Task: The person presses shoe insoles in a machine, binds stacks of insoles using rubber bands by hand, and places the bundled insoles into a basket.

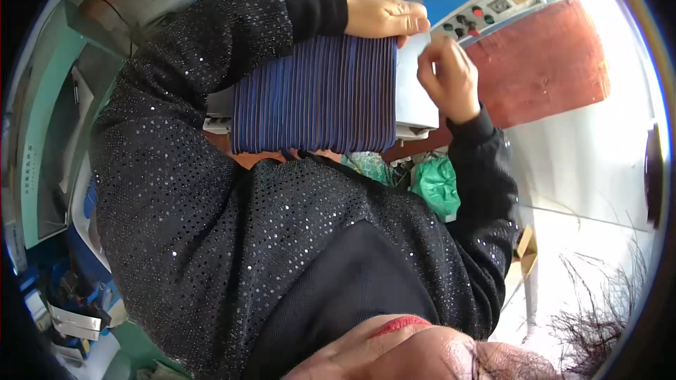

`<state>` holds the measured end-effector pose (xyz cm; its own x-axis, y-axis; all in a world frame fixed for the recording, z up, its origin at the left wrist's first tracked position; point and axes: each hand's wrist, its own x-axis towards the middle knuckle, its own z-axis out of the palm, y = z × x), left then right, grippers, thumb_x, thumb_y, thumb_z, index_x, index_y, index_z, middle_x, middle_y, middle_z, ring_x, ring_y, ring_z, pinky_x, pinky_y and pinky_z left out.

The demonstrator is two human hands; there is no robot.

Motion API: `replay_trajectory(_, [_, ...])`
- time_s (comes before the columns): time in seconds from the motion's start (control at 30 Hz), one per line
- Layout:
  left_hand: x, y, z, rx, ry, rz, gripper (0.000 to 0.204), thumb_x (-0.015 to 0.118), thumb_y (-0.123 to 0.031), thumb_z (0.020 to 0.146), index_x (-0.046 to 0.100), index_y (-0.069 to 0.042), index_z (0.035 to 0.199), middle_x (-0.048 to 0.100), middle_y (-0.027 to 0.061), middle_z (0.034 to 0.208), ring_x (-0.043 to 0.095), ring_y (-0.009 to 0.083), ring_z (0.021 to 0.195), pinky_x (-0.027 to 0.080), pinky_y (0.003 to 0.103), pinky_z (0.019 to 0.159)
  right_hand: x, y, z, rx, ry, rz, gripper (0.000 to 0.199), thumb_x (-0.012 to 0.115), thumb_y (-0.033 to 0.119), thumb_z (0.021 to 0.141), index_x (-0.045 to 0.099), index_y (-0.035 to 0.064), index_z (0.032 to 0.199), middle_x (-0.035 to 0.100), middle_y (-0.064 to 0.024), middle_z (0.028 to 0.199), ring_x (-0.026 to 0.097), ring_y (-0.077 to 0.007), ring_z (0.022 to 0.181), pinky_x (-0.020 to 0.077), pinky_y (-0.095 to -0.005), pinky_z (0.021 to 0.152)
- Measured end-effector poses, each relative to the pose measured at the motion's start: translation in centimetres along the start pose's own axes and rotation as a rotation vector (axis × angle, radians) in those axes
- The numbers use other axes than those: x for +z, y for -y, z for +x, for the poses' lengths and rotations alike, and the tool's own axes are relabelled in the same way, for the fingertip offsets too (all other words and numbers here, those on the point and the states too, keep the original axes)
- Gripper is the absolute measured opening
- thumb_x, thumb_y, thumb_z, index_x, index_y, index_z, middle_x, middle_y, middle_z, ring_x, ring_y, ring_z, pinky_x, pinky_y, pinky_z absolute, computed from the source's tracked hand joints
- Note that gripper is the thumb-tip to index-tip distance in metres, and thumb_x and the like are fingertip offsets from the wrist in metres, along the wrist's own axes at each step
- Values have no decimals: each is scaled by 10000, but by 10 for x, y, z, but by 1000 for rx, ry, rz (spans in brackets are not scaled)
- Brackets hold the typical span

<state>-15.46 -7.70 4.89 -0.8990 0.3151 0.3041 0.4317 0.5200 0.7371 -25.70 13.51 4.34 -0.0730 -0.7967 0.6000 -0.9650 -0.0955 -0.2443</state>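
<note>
**Squaring the stack of blue pleated sheets**

The left hand [384, 14] clamps the top edge of the blue pleated stack [317, 95], held against the chest; the right hand [451, 77] pinches the white sheet [415, 95] at its side; best keep edges flush, pressure even.

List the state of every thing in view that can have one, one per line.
Left hand: closed over the top edge of the stack, gripping it.
Right hand: fingers curled, pinching the white sheet.
Pleated blue stack: held upright against the chest, folds packed tight.
White sheet: on the stack's right face, flat.
Control panel: buttons visible; on or off cannot be told.
Green bag: crumpled.
</note>
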Motion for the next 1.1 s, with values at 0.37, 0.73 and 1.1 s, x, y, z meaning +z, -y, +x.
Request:
replay_trajectory(0.37, [0, -2, -1, 170, 65, 356, 230, 565, -246, 940, 624, -28, 980, 624, 116, 888, 590, 251, 886, 452, 370, 854, 22, -6, -21, 394, 120, 205, 243, 690, 215, 850, 615, 23, 977, 667, -134, 931, 649, -212, 692, 523, -324, 674])
replay_trajectory(0.73, [4, -14, 10, 204, 163, 426, 121, 643, -122, 859, 628, -3, 844, 622, 104, 885, 586, 267, 882, 454, 353, 815, 14, 35, -119, 606, -7, -420, 159, 573, 193, 874, 556, 35, 863, 630, -153, 822, 638, -343, 750, 522, -417, 643])
replay_trajectory(1.1, [6, -26, -8, 61, 221, 433, 43, 599, 5, 874, 574, 28, 899, 553, 112, 938, 540, 253, 915, 413, 321, 856, 61, 191, -596, 2143, -305, -443, 174, 648, 217, 815, 585, 57, 843, 660, -190, 866, 636, -385, 877, 495, -456, 798])
